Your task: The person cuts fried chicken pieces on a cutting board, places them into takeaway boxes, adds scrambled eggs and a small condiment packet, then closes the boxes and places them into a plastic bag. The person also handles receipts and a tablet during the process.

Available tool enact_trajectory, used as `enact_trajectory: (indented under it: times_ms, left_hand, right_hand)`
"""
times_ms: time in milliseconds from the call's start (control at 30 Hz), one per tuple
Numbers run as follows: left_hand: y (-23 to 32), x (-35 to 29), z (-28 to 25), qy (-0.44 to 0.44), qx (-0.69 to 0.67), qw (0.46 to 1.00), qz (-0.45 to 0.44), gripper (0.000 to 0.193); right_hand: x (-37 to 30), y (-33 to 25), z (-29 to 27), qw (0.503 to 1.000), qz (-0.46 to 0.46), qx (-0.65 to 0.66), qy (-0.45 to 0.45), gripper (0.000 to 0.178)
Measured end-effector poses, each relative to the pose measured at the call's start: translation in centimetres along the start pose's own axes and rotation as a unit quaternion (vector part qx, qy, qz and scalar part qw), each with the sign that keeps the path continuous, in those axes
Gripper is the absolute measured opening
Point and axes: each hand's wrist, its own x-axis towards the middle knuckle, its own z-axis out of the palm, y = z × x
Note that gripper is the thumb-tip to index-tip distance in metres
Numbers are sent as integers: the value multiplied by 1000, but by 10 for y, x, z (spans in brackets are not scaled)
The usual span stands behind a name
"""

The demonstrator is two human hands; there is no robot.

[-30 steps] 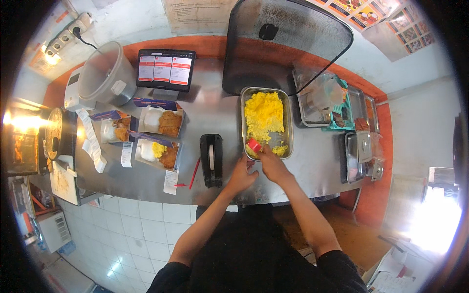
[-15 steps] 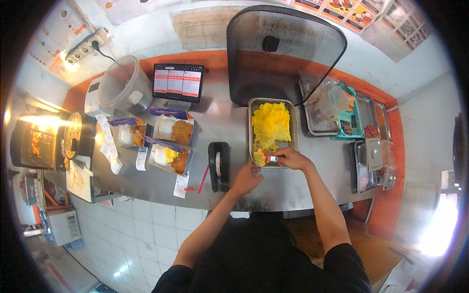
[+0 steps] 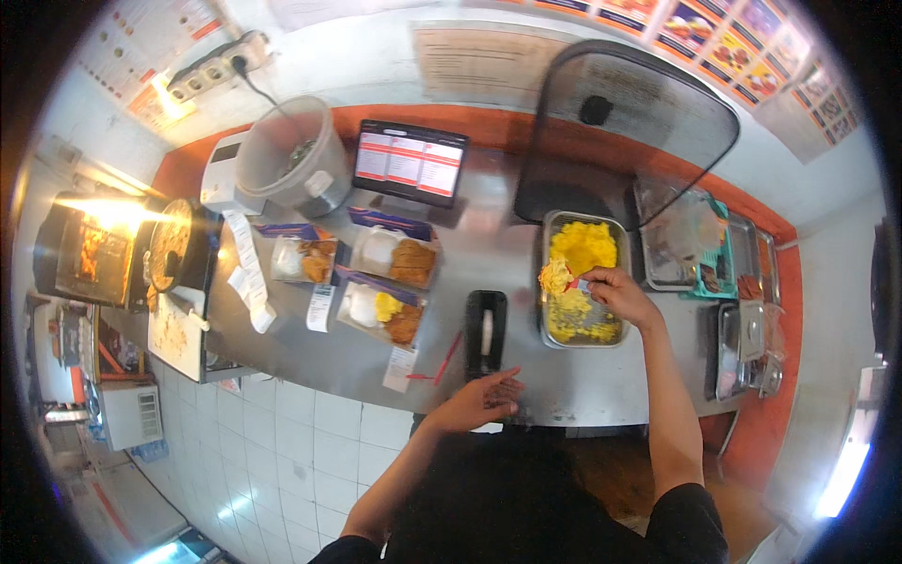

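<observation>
Head view: right hand grips scoop, bowl pointing left over tray; left hand open, empty.

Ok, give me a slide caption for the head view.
Right hand lifts a scoop of yellow egg over the metal tray; left hand rests at the counter edge.

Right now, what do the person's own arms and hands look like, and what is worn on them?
Both arms are bare below short black sleeves, part of a black top. The left hand and the right hand wear no gloves; no watch, ring or bracelet can be made out at this size.
</observation>
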Motion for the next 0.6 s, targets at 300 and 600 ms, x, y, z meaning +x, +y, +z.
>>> enact_trajectory:
  times_ms: [300,600]
  left_hand:
    - [-6,-148,-95,33,-60,998,-10,81]
    - [-21,-241,-188,113,-110,987,-31,78]
  right_hand:
    - [134,-109,186,994,-42,103,-14,31]
    - [173,-97,304,889,-242,-226,316,43]
